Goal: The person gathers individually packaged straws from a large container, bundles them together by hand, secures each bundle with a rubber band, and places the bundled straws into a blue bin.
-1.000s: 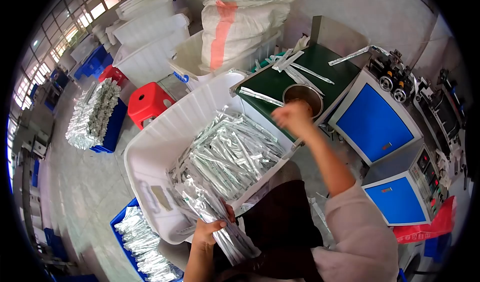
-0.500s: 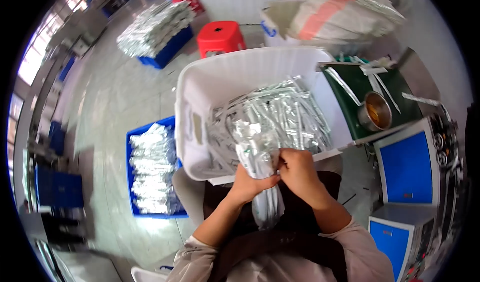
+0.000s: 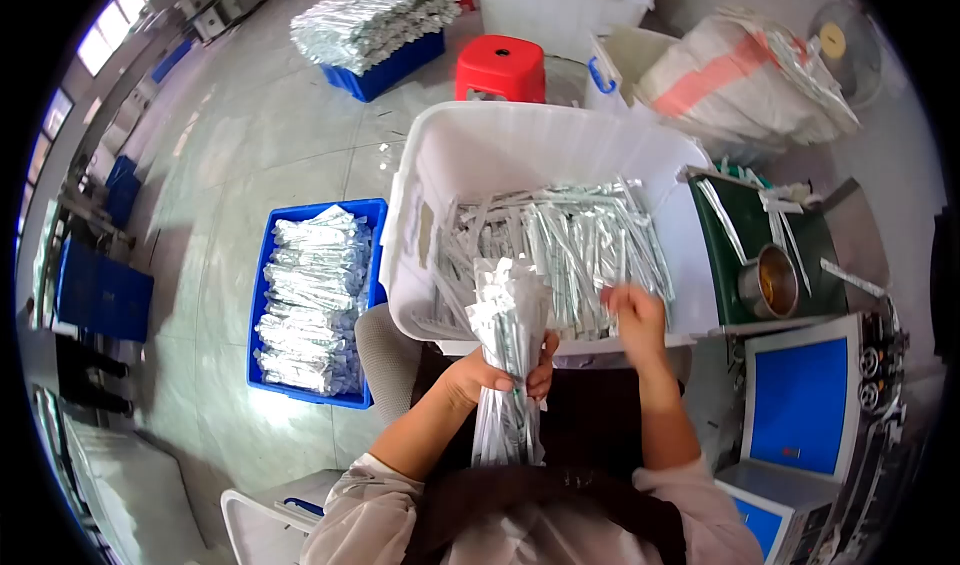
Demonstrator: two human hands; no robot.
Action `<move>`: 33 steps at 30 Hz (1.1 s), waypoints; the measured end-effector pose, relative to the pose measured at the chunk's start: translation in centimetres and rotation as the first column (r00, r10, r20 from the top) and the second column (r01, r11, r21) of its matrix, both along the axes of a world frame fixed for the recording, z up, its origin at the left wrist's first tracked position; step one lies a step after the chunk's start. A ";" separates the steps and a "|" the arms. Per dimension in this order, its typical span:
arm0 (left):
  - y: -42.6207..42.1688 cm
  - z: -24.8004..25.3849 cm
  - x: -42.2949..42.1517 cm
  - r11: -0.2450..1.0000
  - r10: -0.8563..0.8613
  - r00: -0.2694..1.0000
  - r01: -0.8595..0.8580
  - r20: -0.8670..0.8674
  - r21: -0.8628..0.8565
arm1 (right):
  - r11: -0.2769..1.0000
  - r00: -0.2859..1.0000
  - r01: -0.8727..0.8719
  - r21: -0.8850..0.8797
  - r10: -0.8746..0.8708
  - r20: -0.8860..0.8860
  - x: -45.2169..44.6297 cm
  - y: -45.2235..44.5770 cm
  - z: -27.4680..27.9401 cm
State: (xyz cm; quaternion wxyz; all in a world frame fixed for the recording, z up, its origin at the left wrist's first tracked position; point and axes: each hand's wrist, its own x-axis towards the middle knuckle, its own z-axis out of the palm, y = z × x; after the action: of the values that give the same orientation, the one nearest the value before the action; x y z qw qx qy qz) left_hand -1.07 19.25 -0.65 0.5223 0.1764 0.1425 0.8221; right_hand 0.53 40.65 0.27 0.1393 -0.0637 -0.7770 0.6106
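My left hand (image 3: 497, 377) is wrapped around the middle of a bundle of long, thin silver foil packets (image 3: 508, 310). The bundle stands nearly upright over my lap, its top end reaching past the near rim of a large white plastic bin (image 3: 550, 120). Inside that bin lie many loose silver packets (image 3: 570, 250), pointing in mixed directions. Apart from the bundle, my right hand (image 3: 638, 320) is raised over the bin's near right side. Its fingers are curled in and slightly blurred; what they hold, if anything, cannot be made out.
To the left, a blue crate (image 3: 262, 300) holds stacked packet bundles. A red stool (image 3: 502, 70) stands behind the bin, near another loaded blue crate (image 3: 375, 80). On the right, a metal cup (image 3: 768, 283) sits on a green surface (image 3: 730, 230), beside blue-panelled machinery (image 3: 800, 395).
My right hand has left the bundle and moved right, over the bin. The left hand still grips the bundle, now more upright. The view has shifted.
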 end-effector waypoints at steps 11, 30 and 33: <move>0.9 -0.1 0.9 0.999 0.020 1.000 -0.020 0.006 -0.038 | 0.923 0.901 -0.384 -0.011 0.373 -0.222 -0.2 -4.5 4.7; 1.9 -1.2 1.8 0.993 0.094 0.995 -0.096 -0.026 -0.075 | 0.654 0.866 -0.443 -0.613 0.490 -0.103 -2.8 -8.9 6.5; -0.9 -3.0 2.9 0.982 0.099 0.995 -0.099 -0.010 -0.162 | 0.553 0.796 -0.343 -0.759 0.601 0.078 -0.5 -9.1 1.0</move>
State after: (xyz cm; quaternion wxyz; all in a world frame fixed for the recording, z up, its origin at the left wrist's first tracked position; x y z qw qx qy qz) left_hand 1.83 18.33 -3.64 0.4932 0.1265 0.2181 0.8326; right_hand 0.07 31.50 1.32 -0.2002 0.0012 -0.4775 0.8555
